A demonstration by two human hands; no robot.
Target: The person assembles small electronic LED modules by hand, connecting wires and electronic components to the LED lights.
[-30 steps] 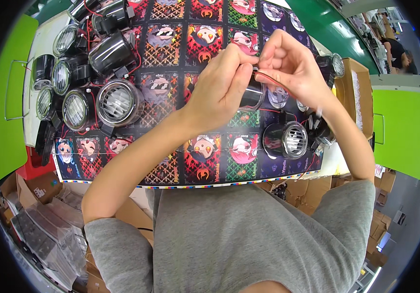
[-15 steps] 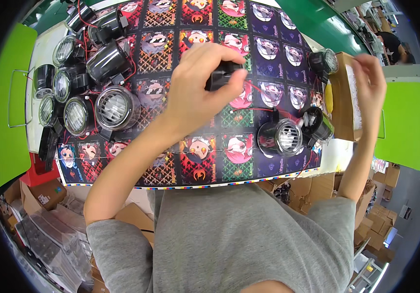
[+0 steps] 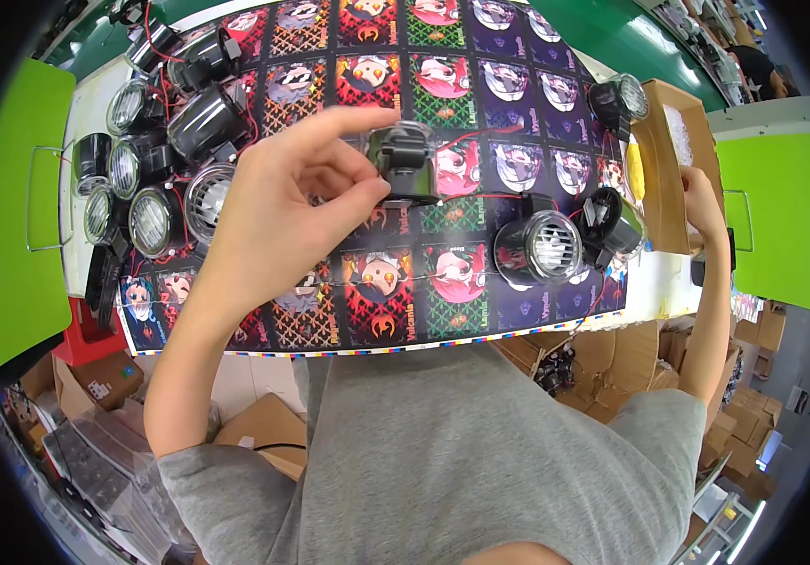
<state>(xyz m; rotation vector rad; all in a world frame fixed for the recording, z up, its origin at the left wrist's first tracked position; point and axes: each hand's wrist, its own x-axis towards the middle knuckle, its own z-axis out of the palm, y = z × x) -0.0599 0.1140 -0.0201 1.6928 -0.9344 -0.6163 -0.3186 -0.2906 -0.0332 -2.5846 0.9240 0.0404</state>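
1. Our left hand (image 3: pixel 306 193) is grasping a black casing (image 3: pixel 405 155) by its left side, with the forefinger laid along the far edge and the thumb against the near-left part.
2. That casing is over the middle of the printed sheet (image 3: pixel 377 287), right of our palm; we cannot tell whether its underside rests on the paper.
3. A thin red wire (image 3: pixel 469 137) runs from the casing toward the right, over the purple and green pictures.
4. Our right hand (image 3: pixel 702 202) is at the near-right part of an open cardboard box (image 3: pixel 666 202), fingers bent over its edge; we cannot tell whether they hold anything, as the tips are hidden.
5. Inside the box we see a crinkled clear bag (image 3: pixel 677 137), and just left of the box lies something yellow (image 3: pixel 635 172).
6. Two more casings sit close together near the right side of the sheet: a front one (image 3: pixel 542 247) showing its slatted clear face, and a tilted one (image 3: pixel 609 224) just right of it.
7. Another casing (image 3: pixel 620 99) lies farther off, beside the box's far-left corner.
8. On the left, a crowd of similar casings (image 3: pixel 207 122) lies bunched together, with red wires strung among them.
9. The sheet, covered with rows of cartoon faces, lies on the white bench (image 3: pixel 659 294), its striped border along the near side.
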